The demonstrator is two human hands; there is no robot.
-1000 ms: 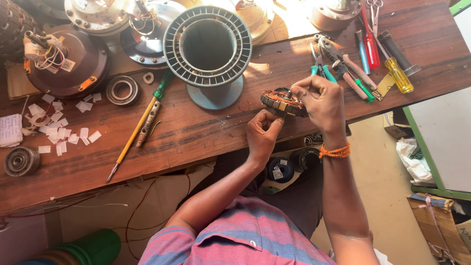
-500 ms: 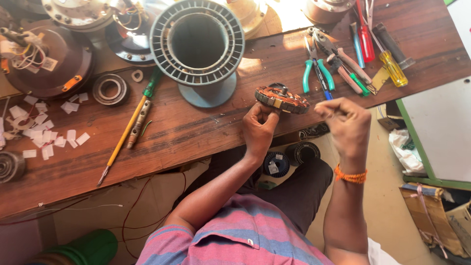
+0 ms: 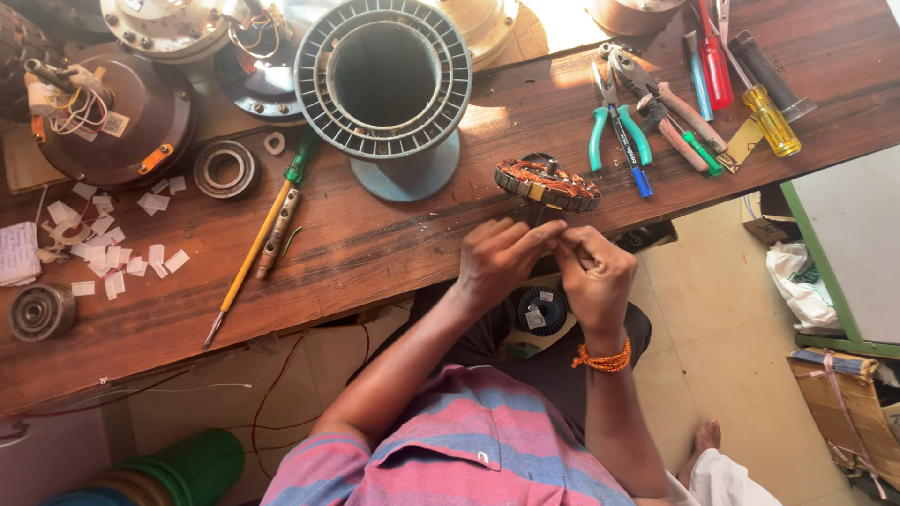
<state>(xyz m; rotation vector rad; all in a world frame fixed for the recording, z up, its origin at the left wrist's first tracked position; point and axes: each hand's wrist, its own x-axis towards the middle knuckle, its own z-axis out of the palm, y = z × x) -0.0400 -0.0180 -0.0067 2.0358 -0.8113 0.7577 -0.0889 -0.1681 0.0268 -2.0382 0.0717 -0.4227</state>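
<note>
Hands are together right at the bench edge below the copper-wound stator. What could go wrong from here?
1. The stator sits close to the edge of the wooden bench; a tug from the left hand or right hand, pinched together just below it, might pull it off.
2. Whatever the fingertips pinch is too fine to see; it could slip or snap.
3. The pliers lie right beside the stator and could get knocked.

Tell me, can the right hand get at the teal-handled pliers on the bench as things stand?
Probably yes: the pliers lie uncovered just past the copper-wound stator, with open bench between them and the right hand.
</note>
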